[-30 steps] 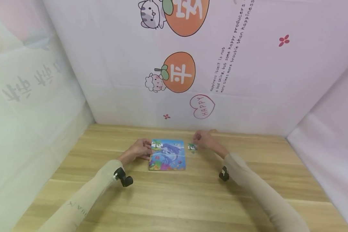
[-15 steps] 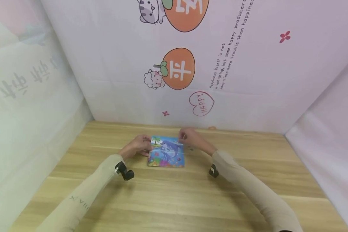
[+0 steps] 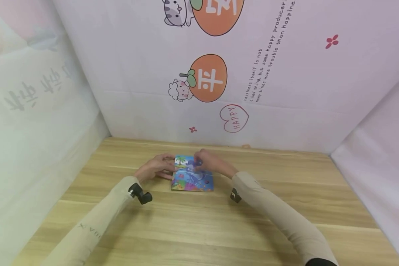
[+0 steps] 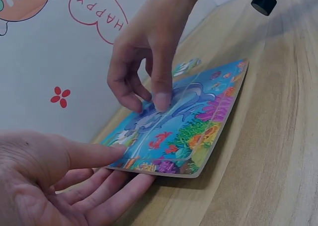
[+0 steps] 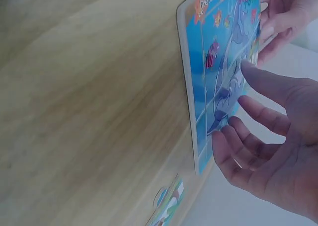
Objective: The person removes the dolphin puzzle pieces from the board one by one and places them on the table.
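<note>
"HAPPY" in a red heart (image 3: 234, 118) mid-frame, "平" on an orange (image 3: 208, 78) above, plus sideways "Happiness itself is not" on the wall (image 3: 302, 81), upper right lol.

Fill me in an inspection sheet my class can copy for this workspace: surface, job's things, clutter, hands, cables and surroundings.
Surface: wood-grain table.
Job's things: dolphin puzzle; at least one loose piece on the table beside it, apart from it.
Clutter: small orange shape at the table's far edge, too unclear to name.
Hands: left hand grips the puzzle's edge, thumb on top, fingers beneath; right hand has its fingertips at the puzzle's face, whether pinching a piece is unclear.
Cables: nothing seen.
Surroundings: pale printed cloth behind and at both sides.
</note>
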Tool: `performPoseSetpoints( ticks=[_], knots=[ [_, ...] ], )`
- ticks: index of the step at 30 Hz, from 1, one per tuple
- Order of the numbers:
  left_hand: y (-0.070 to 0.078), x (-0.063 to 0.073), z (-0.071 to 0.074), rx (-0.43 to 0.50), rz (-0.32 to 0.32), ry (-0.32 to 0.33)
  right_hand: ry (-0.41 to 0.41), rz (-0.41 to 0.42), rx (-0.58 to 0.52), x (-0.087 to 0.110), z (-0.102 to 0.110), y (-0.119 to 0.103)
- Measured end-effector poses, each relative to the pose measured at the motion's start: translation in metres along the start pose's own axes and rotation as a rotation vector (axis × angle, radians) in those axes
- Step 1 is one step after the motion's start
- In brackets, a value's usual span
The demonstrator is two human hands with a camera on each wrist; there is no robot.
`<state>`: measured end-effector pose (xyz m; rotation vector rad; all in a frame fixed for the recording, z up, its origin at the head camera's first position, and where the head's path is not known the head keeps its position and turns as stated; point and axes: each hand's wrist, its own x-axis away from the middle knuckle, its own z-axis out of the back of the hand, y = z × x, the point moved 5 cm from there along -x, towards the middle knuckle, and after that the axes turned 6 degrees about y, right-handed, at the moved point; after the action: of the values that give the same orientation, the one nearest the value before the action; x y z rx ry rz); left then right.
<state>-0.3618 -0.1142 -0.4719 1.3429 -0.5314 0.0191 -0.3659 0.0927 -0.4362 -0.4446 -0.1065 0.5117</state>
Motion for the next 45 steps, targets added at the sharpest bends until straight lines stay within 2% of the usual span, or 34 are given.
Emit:
performPoseSetpoints(
  ticks=[3,7,11,17,25,30,36,45],
  knots=[
    [0.001,-0.002,-0.001,0.029,0.01,-0.023,0.003,0.0,0.013,0.0,-0.001,-0.002],
    [0.001,-0.005,-0.002,-0.002,-0.019,-0.017,0.003,-0.018,-0.008,-0.001,-0.004,-0.002],
    [-0.004,-0.005,-0.002,-0.053,-0.058,0.0,-0.02,-0.058,-0.045,0.001,-0.01,-0.003],
    [-0.006,-0.002,-0.003,-0.093,-0.068,0.025,-0.05,-0.088,-0.093,-0.003,-0.011,-0.007],
    [-0.006,-0.003,-0.006,-0.105,-0.094,0.021,-0.121,-0.154,-0.067,-0.009,-0.01,-0.002],
    [-0.006,-0.003,-0.006,-0.106,-0.098,0.017,-0.079,-0.13,-0.092,-0.009,-0.01,-0.002],
    [-0.006,-0.003,-0.004,-0.104,-0.09,0.021,-0.019,-0.064,-0.213,-0.008,-0.012,-0.004],
    [-0.009,-0.003,-0.004,-0.096,-0.094,0.025,0.031,-0.071,-0.269,-0.004,-0.015,0.003]
  ],
)
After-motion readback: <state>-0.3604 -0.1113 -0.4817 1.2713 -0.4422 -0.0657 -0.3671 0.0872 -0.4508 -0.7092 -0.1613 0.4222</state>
